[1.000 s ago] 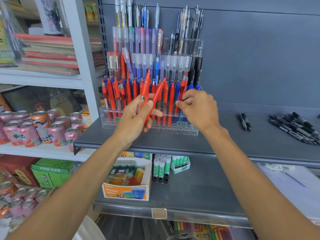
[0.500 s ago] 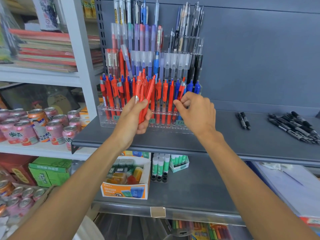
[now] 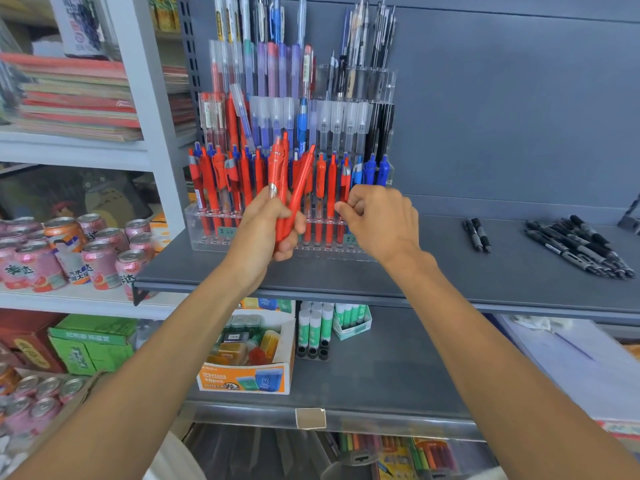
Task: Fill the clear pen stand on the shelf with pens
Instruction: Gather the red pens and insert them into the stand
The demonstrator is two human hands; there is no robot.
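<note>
Head view, the only view. Both my forearms come up from the bottom corners of the frame and meet mid-frame just above the shelf edge. My left hand sits just left of centre, fist upright, thumb side up. My right hand is just right of centre, back of the hand to the camera, knuckles bent, fingertips pointing left. The hands are near each other, not touching. Surface: a grey metal shelf runs across the middle, with a grey back panel behind it. The clear pen stand is on that shelf, centre-left, back by the panel. It is tiered, the front row packed with red and a few blue pens, the higher tiers with clear, purple and black ones. Loose black pens lie at the right of the shelf, and a pair of black pens lies apart from them, nearer centre. Left of frame: white shelving with pink drink cans and stacked notebooks. Lower shelf: an orange box and glue sticks. Grip: my left fingers are wrapped round a bunch of red pens, held upright and slightly fanned in front of the stand. My right fingers are curled at a front-row red pen standing in the stand, thumb tip by its barrel. I can't tell if they pinch it or only touch it.
</note>
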